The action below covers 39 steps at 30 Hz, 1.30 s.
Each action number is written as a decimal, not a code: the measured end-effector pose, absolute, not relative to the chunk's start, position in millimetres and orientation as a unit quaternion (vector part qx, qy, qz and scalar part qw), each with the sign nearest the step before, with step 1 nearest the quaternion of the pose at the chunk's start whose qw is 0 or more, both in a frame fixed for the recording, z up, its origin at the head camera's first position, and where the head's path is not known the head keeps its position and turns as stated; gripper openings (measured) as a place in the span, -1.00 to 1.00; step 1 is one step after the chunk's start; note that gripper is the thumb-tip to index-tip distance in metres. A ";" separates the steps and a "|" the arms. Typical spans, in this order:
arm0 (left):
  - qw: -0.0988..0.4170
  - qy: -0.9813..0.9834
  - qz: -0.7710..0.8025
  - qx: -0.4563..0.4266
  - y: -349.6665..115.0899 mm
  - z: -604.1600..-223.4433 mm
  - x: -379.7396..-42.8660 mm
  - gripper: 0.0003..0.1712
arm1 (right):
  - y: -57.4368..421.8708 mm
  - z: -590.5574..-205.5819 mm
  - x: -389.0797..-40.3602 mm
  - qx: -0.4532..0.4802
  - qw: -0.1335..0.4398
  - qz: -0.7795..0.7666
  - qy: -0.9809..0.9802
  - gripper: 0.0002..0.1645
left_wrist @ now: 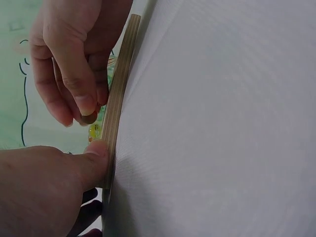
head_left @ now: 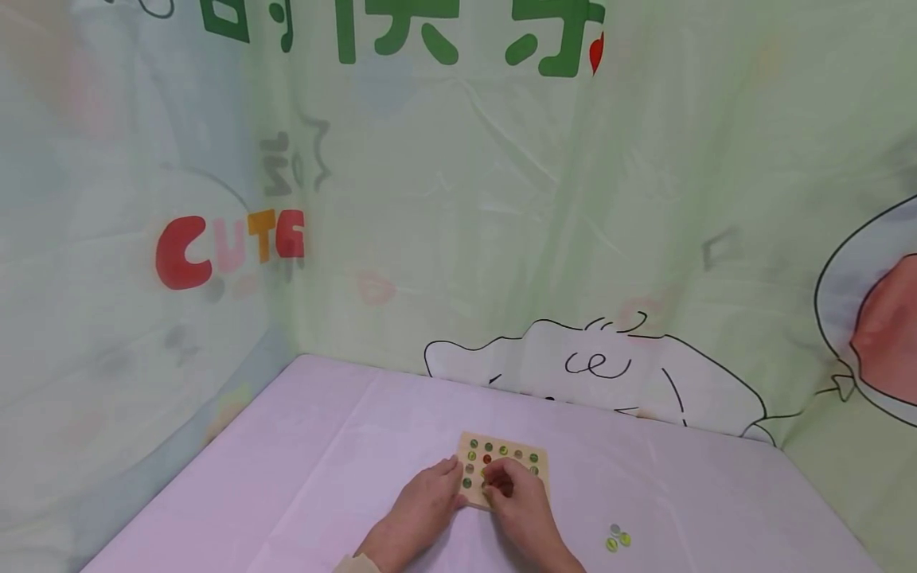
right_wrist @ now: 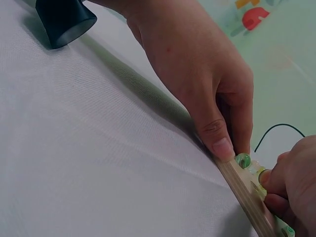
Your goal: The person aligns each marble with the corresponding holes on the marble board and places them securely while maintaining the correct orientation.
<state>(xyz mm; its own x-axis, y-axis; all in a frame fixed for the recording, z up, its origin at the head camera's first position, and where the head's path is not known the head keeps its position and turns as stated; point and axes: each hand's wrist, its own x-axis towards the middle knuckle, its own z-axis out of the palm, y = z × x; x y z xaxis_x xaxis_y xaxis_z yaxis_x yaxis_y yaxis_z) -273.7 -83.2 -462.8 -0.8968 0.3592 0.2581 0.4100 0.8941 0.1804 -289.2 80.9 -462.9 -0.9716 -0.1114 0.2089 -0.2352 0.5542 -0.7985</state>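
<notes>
A square wooden board (head_left: 503,440) lies on the table, with several green, yellow, red and pale glass marbles seated in rows on it. My left hand (head_left: 427,500) grips the board's near left corner; its thumb (right_wrist: 223,148) presses the front edge while the fingers lie along the side. Above the board, my right hand (head_left: 521,503) pinches a small marble (left_wrist: 89,118) between thumb and fingertips, close over the near rows. That marble looks dark in the left wrist view. The right hand hides part of the board's middle and near right.
Three loose marbles (head_left: 612,545), yellow-green and pale, lie on the pink tablecloth (head_left: 688,493) right of the board. Printed curtains (head_left: 444,239) stand behind and to the left. A dark, cylinder-like thing (right_wrist: 64,22) shows near the left forearm in the right wrist view.
</notes>
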 end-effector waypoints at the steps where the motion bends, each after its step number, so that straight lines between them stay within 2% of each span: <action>1: 0.106 -0.968 -0.115 -0.197 -82.8 -462.8 -274.0 -0.43 | 80.8 -463.3 -289.3 0.100 0.068 0.460 -0.880 -0.73; 17: 0.092 -0.970 -0.119 -0.190 -82.8 -463.1 -274.8 -0.40 | 80.8 -470.3 -290.0 0.116 0.080 0.461 -0.876 -0.67; 39: 0.124 -0.966 -0.106 -0.200 -83.0 -463.8 -272.7 -0.41 | 85.1 -459.5 -281.0 0.112 0.082 0.453 -0.880 -0.71</action>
